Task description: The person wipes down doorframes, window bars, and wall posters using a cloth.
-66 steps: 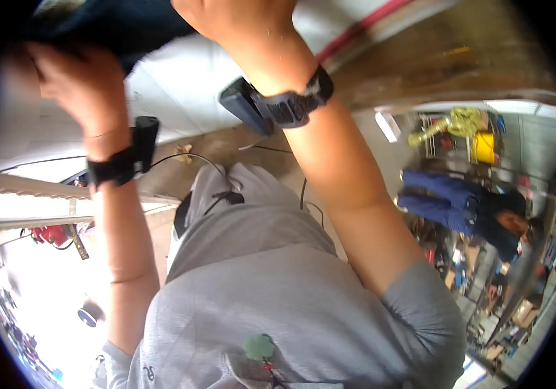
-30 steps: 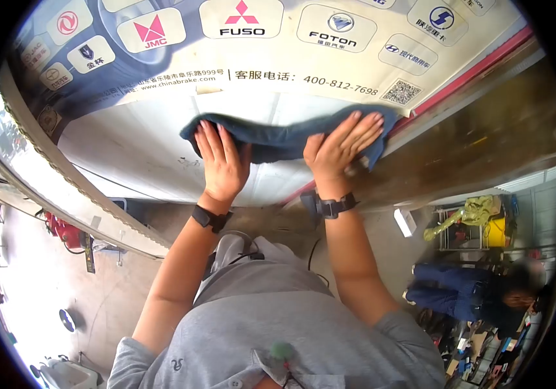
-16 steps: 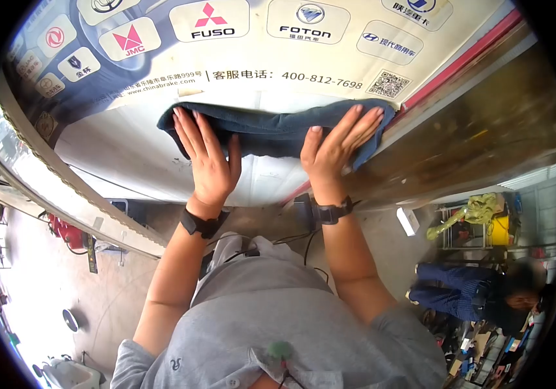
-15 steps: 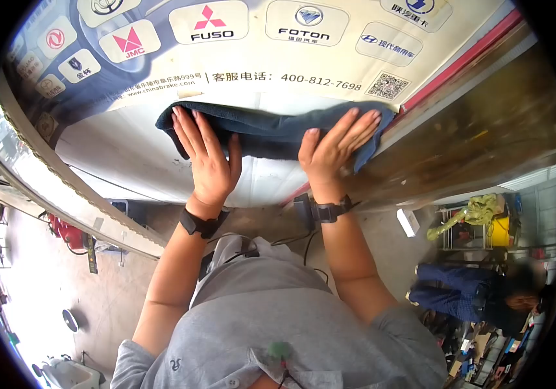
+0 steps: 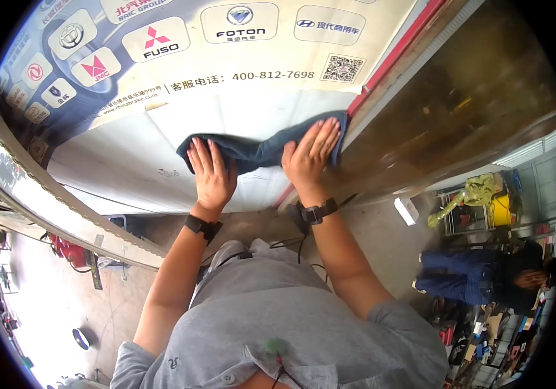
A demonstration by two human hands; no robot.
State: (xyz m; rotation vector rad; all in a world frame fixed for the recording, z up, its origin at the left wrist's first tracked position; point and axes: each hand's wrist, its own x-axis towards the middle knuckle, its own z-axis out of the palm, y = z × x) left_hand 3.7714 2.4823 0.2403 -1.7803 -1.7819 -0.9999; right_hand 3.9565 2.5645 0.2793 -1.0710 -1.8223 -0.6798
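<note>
A dark blue cloth (image 5: 258,150) lies flattened against the white wall panel (image 5: 155,155), just below a printed poster (image 5: 200,65). My left hand (image 5: 213,178) presses on the cloth's left end, its fingers straight and flat. On the right end rests my right hand (image 5: 310,155), fingers stretched out and the thumb held apart. Between the two hands the cloth sags and folds a little. Both wrists carry black straps.
A red strip (image 5: 391,58) edges the panel on the right, beside a brown glossy surface (image 5: 447,97). Another person (image 5: 459,275) stands at the right near cluttered shelves. A curved pale frame (image 5: 64,188) runs along the left.
Both hands and the cloth sit lower on the panel, leaving more white surface below the poster. The cloth is more bunched, with the hands closer together. The view has shifted rightward.
</note>
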